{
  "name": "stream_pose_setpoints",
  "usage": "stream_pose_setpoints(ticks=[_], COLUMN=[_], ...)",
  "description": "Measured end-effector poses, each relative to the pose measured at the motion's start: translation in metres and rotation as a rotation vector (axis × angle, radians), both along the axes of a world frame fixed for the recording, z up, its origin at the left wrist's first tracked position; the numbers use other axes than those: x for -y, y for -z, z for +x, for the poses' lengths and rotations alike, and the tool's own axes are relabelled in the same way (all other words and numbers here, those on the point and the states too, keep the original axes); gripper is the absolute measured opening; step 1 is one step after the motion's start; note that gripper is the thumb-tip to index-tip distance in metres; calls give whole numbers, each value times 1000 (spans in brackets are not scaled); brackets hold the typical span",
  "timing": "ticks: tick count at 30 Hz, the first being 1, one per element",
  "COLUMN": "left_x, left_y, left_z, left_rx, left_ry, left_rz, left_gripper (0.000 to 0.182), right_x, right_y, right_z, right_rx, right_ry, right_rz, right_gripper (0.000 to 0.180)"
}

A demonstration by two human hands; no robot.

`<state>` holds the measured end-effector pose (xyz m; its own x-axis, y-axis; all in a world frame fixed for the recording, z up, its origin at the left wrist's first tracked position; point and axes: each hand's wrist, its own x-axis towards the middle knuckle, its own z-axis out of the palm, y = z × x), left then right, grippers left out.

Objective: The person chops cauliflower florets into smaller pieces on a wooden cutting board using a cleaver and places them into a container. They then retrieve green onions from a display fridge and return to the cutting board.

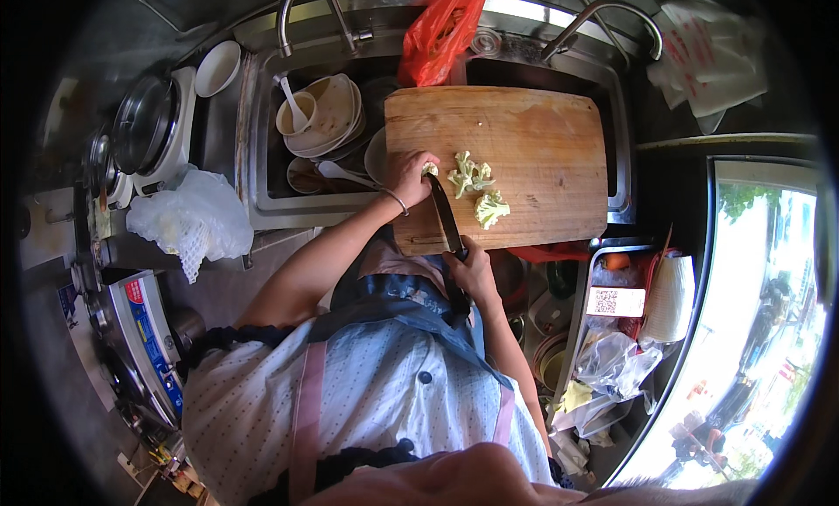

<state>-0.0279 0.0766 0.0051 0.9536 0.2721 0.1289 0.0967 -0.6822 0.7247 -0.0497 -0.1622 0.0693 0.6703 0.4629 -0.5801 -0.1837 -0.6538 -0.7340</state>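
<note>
A wooden cutting board [537, 158] lies across the right part of a steel double sink. At the board's left edge my left hand [410, 177] pinches a small cauliflower piece [430, 169]. My right hand [473, 273] is closed round the black handle of a kitchen knife [445, 208], below the board's near edge. The dark blade points up and away from me, its tip close to my left fingers. Several cut cauliflower florets [465, 174] rest near the middle of the board, with a larger floret [491, 209] just nearer to me.
Stacked used plates [331, 129] and a cup with a white spoon [293, 106] fill the left basin. A red plastic bag [436, 40] stands behind the board, between two curved taps. A clear plastic bag [196, 214] lies at left; a cart [577, 349] with bags stands at right.
</note>
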Motion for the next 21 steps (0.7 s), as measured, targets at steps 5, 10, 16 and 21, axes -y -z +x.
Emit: stream_pose_setpoints(ticks=[5,10,16,21], left_x=[4,-10,-18,-32], left_y=[3,11,15,-1], left_z=[-1,-9,-16,-13], left_rx=[6,-85,-4,58], left_ry=[-46,-40,20,40], left_rz=[51,17,-500,-145], left_gripper=[34,36,53,52], right_x=[-1,1,13,30], right_y=[3,3,-12,-14], right_z=[-7,-10,-7,-18], right_rx=[116,76,-71,48], right_ry=[2,40,87,73], right_rz=[37,57,69,75], right_gripper=[28,27,22,28])
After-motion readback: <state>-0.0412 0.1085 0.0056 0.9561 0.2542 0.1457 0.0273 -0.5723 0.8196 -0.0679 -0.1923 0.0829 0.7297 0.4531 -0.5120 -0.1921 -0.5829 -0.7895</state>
